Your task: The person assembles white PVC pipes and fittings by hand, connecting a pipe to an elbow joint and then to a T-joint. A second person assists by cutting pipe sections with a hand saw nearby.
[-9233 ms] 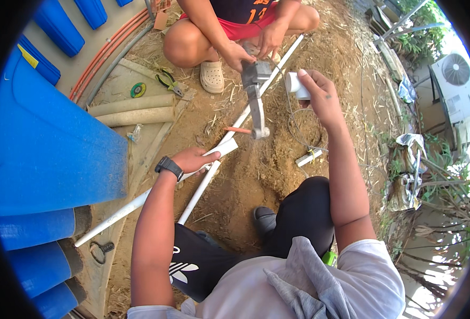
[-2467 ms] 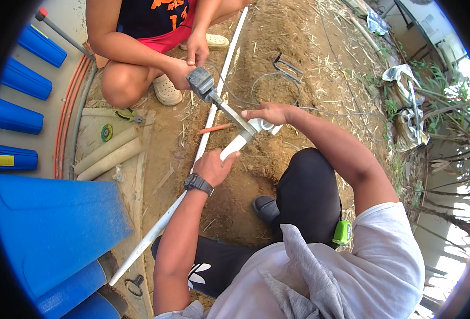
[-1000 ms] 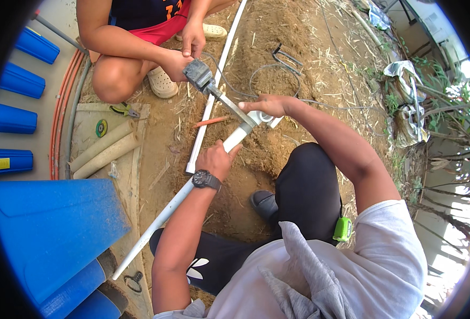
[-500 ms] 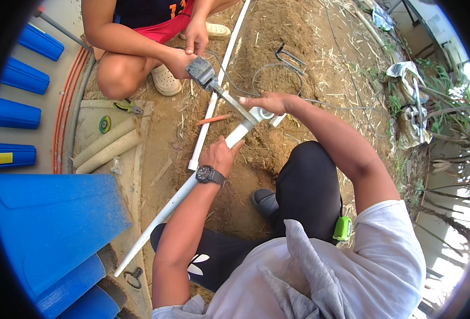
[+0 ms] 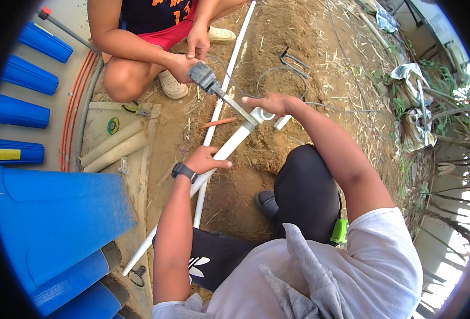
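Loosely curled around the white pipe [image 5: 234, 141], the left hand [image 5: 201, 160] probably steadies it; the right hand [image 5: 272, 103] is at the white fitting [image 5: 259, 113], its grip I cannot tell.

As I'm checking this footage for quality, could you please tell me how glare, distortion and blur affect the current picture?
Head view: glare burns out patches at the lower right rim; fisheye distortion bows the orange pipes near the left rim; no strong blur on the left hand or white pipe.
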`<state>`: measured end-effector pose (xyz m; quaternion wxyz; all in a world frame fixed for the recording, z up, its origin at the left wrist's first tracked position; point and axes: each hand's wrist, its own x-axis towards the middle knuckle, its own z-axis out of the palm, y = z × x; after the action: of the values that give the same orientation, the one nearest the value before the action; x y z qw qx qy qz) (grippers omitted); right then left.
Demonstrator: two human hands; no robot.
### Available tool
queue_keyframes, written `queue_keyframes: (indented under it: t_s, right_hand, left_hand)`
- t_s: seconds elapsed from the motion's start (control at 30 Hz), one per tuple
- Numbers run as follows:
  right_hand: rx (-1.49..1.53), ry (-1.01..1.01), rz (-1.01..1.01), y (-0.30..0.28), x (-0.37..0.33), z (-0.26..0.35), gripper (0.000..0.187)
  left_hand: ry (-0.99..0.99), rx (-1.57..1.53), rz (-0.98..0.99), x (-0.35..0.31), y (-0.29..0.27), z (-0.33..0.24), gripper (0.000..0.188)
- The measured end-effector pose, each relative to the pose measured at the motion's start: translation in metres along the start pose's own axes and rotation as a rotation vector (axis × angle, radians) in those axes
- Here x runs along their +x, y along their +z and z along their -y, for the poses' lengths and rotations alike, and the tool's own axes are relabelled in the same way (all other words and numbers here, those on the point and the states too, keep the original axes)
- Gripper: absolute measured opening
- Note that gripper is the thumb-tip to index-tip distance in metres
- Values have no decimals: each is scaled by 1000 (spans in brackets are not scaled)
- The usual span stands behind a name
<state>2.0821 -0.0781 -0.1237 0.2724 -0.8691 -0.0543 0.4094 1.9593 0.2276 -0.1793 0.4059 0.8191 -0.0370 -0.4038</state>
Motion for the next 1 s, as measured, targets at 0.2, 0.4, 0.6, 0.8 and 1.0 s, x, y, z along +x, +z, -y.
queue_keyframes:
  t_s: [0.2,0.4,0.6,0.8,1.0]
  right_hand:
    - [45,1,-8,-4,-9,-1,115]
    - [214,-246,-120,11,-22,-16,95]
    - [183,-355,-190,20,-21,-20,79]
    - [185,-365,-221,23,-18,-19,71]
    - [180,-341,-205,24,-18,-19,71]
  left_hand:
    - [-256,-316,288,-6,0,30,44]
    - [-179,-232,201,-18,-1,19,35]
    - [-203,-152,9,-27,8,-1,34]
    - [-220,-25,-97,-22,16,12,39]
    - [-153,118,-190,-24,23,13,43]
